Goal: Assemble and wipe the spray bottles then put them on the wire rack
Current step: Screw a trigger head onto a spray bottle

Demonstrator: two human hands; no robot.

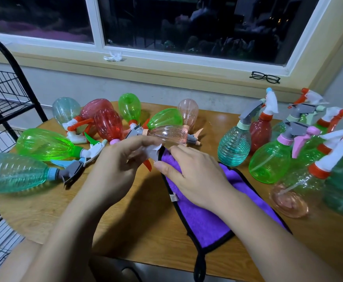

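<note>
At frame centre, a white spray head [154,152] with an orange trigger [147,166] is pinched in the left hand's [115,165] curled fingers [144,141]. The right hand [195,178], palm down, grips the purple cloth [205,218] against it, above the tabletop [125,220]. The wire rack [1,98] stands at the left edge.

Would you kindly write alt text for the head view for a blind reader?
The left hand grips a white spray head with an orange trigger while the right hand holds a black-edged purple cloth against it, above a wooden table. Coloured plastic spray bottles lie at left and stand at right; a black wire rack stands far left.
</note>
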